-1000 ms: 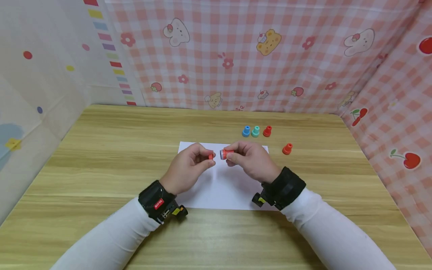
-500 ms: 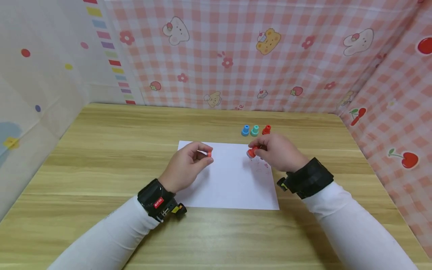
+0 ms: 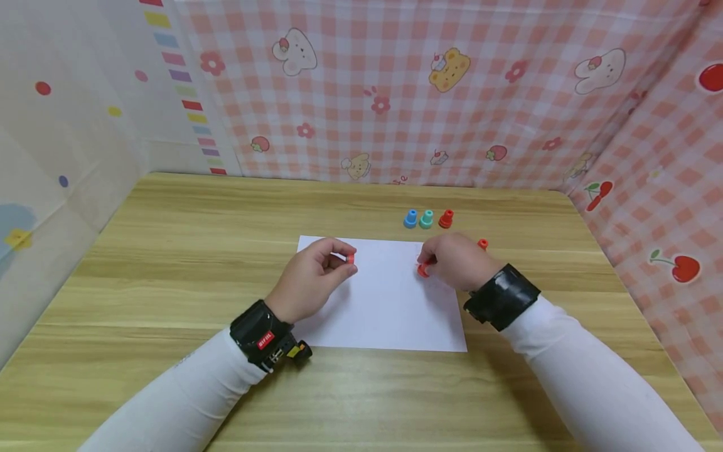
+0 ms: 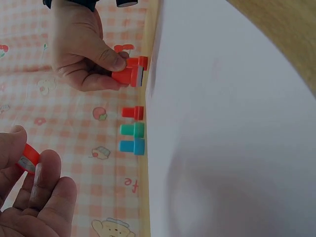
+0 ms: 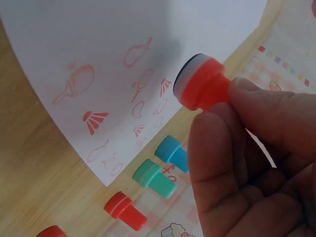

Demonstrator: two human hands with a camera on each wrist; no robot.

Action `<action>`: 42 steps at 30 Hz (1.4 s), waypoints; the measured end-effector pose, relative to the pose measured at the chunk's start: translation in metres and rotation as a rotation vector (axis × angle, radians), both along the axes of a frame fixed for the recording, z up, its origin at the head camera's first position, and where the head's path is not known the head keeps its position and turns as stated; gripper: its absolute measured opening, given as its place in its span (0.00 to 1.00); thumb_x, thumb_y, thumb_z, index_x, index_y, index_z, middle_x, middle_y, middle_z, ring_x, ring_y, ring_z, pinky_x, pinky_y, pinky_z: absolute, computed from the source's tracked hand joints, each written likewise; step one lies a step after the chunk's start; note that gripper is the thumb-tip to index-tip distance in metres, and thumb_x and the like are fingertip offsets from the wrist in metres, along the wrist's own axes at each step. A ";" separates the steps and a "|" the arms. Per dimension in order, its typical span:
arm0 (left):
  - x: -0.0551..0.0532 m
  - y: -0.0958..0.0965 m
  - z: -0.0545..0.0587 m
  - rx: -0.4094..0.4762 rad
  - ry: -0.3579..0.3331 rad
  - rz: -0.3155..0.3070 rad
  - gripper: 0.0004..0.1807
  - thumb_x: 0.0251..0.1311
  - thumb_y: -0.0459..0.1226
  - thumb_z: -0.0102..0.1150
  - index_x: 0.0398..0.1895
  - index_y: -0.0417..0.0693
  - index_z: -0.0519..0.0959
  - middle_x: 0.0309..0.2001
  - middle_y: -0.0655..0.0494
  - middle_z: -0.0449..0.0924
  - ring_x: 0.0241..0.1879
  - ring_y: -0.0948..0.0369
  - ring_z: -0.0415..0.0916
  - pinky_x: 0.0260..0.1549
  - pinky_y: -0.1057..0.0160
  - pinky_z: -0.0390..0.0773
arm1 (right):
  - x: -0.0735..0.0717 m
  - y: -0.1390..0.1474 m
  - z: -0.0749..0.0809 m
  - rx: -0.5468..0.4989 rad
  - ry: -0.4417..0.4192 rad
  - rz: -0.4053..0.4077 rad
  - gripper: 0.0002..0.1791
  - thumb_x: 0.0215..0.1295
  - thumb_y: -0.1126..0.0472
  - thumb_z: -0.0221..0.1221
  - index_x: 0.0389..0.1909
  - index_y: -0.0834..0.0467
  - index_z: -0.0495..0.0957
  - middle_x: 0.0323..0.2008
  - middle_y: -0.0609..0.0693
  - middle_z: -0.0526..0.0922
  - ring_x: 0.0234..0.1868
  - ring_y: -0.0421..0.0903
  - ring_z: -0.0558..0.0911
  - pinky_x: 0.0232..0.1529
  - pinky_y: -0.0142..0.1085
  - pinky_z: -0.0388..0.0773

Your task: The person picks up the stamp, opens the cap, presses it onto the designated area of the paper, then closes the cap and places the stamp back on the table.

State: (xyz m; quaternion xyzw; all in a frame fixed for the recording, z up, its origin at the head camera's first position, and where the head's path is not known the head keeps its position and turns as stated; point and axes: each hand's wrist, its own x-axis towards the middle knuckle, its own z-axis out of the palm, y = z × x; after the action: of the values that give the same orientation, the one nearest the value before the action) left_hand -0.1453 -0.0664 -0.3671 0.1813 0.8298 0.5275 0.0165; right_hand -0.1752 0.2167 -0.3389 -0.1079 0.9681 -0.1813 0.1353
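My right hand (image 3: 460,260) pinches a red-orange stamp (image 5: 202,86) by its handle, close over the right part of the white paper (image 3: 384,301). In the right wrist view the stamp's pale band and dark face point at the sheet, and red prints (image 5: 95,121) of rackets and shuttlecocks mark the paper's corner. Thumb and fingers of my left hand (image 3: 307,279) hold a small red stamp cap (image 4: 29,158) above the paper's left side; its hollow inside shows in the left wrist view.
Behind the paper stand a blue stamp (image 3: 410,219), a teal stamp (image 3: 426,219) and a red stamp (image 3: 446,219). Another red stamp (image 3: 482,244) is partly hidden by my right hand. A checked cloth (image 3: 367,94) hangs along the table's back edge.
My right hand has moved the stamp from beside the cap to the paper's right side, then lowered it slightly toward the sheet. My left hand keeps its hold on the cap, almost still.
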 end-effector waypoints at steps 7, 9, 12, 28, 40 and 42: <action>-0.001 0.000 -0.002 0.007 0.005 -0.005 0.12 0.67 0.34 0.70 0.52 0.46 0.83 0.44 0.55 0.86 0.39 0.60 0.84 0.35 0.66 0.81 | -0.002 -0.005 -0.001 0.025 -0.030 0.003 0.09 0.69 0.68 0.67 0.46 0.55 0.90 0.40 0.52 0.88 0.42 0.52 0.79 0.44 0.39 0.80; -0.001 0.000 -0.002 0.004 0.007 -0.006 0.12 0.67 0.34 0.70 0.52 0.46 0.83 0.44 0.56 0.86 0.39 0.60 0.84 0.34 0.66 0.81 | -0.003 -0.006 -0.002 0.025 -0.040 -0.002 0.10 0.69 0.68 0.67 0.47 0.54 0.90 0.40 0.52 0.87 0.43 0.52 0.79 0.44 0.39 0.80; -0.001 0.000 -0.002 -0.002 0.008 -0.006 0.12 0.67 0.35 0.70 0.52 0.47 0.83 0.44 0.56 0.86 0.38 0.60 0.83 0.34 0.66 0.81 | -0.004 -0.006 -0.003 0.027 -0.048 -0.012 0.10 0.69 0.68 0.67 0.47 0.54 0.90 0.41 0.52 0.87 0.44 0.52 0.79 0.43 0.39 0.79; -0.001 0.000 -0.001 0.001 0.002 -0.005 0.11 0.68 0.35 0.70 0.52 0.49 0.83 0.44 0.56 0.86 0.39 0.61 0.83 0.35 0.67 0.81 | -0.007 -0.008 -0.006 0.034 -0.091 -0.020 0.12 0.67 0.70 0.67 0.48 0.55 0.90 0.42 0.53 0.87 0.44 0.52 0.79 0.41 0.37 0.79; 0.000 0.002 -0.002 -0.002 0.005 -0.010 0.11 0.68 0.35 0.69 0.52 0.48 0.83 0.44 0.56 0.86 0.39 0.61 0.84 0.35 0.66 0.81 | -0.010 -0.010 -0.008 0.106 -0.017 0.074 0.09 0.66 0.68 0.69 0.45 0.56 0.91 0.37 0.52 0.87 0.40 0.52 0.79 0.44 0.40 0.81; 0.000 0.002 -0.002 -0.005 0.005 -0.009 0.12 0.68 0.35 0.69 0.52 0.48 0.83 0.44 0.56 0.86 0.39 0.61 0.84 0.35 0.66 0.81 | -0.011 -0.010 -0.008 0.116 -0.014 0.086 0.08 0.66 0.68 0.69 0.44 0.55 0.91 0.36 0.52 0.86 0.40 0.52 0.79 0.43 0.39 0.80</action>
State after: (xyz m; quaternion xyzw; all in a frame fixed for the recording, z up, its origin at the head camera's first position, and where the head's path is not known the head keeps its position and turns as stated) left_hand -0.1448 -0.0644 -0.3688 0.1864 0.8304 0.5248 0.0174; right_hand -0.1859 0.2069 -0.3471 -0.1400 0.9705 -0.1196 0.1556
